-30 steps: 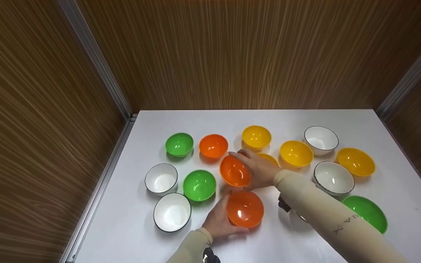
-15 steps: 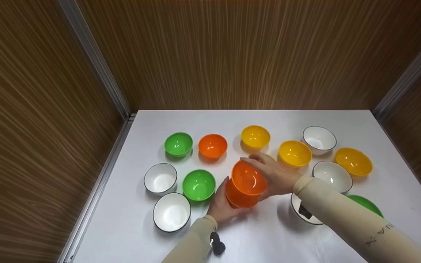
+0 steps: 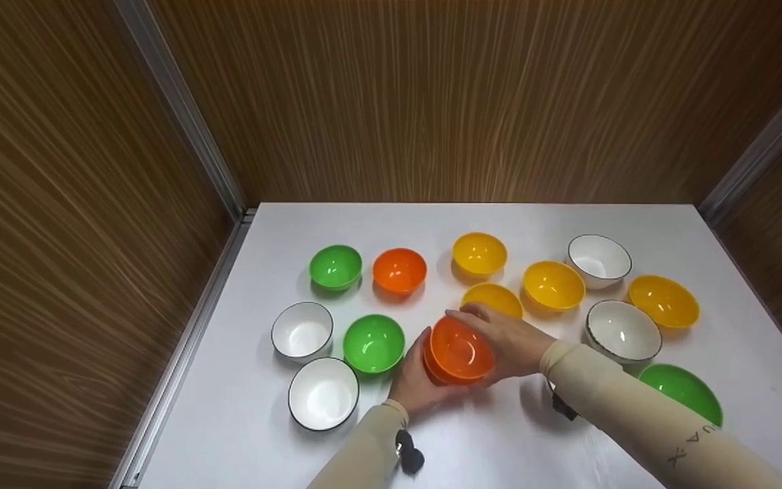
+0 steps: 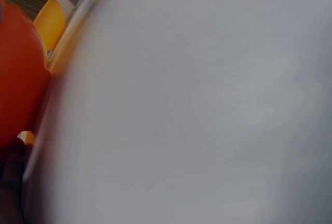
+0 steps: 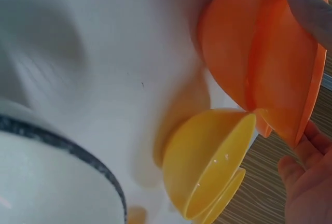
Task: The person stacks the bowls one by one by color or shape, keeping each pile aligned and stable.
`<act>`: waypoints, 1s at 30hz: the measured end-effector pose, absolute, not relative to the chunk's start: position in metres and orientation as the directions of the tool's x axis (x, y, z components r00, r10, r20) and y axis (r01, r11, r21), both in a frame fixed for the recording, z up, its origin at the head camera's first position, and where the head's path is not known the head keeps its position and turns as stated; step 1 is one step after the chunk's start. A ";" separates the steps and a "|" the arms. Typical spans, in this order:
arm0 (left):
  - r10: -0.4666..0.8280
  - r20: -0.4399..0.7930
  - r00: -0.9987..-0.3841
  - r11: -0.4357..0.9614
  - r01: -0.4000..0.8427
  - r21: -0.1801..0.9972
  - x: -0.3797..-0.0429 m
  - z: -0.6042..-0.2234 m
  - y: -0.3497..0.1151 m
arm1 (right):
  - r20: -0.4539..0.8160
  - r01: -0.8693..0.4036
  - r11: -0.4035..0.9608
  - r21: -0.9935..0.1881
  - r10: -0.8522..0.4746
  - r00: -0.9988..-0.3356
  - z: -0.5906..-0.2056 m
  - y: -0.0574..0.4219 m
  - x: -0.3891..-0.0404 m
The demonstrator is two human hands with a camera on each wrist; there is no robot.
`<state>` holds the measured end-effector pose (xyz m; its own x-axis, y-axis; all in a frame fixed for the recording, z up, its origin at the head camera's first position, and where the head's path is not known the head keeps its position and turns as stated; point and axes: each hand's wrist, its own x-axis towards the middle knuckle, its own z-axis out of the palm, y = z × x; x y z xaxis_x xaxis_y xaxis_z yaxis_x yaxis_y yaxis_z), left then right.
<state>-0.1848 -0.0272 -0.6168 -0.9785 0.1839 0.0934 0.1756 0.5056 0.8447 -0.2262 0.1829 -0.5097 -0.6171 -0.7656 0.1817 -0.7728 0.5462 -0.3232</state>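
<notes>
In the head view my right hand (image 3: 510, 339) grips an orange bowl (image 3: 462, 350) by its rim. This bowl sits inside a second orange bowl (image 5: 225, 37), whose outer wall shows in the right wrist view. My left hand (image 3: 417, 384) holds the lower bowl from the left, fingers and thumb around its side. At the left edge of the left wrist view, an orange wall and dark fingers appear, partly cut off. Close behind the right hand stands a yellow bowl (image 3: 493, 299), its front hidden. A green bowl (image 3: 373, 344) stands just left of the left hand.
Two white bowls (image 3: 324, 394) stand at the left. Farther back are a green bowl (image 3: 335, 267), an orange bowl (image 3: 399, 271) and a yellow bowl (image 3: 479, 254). More yellow, white and green bowls (image 3: 683, 392) stand right, one white bowl (image 5: 57, 177) mostly behind the right sleeve.
My right hand has brought its orange bowl from behind the other one, over it and down into it. The left hand has shifted the lower bowl slightly away from me.
</notes>
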 end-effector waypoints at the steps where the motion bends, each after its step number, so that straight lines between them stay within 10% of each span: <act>1: 0.183 0.079 -0.980 0.508 0.163 0.846 -0.184 -0.616 -0.027 | 0.174 -0.772 0.548 -0.322 -0.767 -0.618 -0.511 0.183 -0.226; 30: 0.215 0.126 -0.968 0.470 0.216 0.856 -0.186 -0.616 -0.030 | 0.117 -0.766 0.570 -0.299 -0.774 -0.622 -0.528 0.176 -0.229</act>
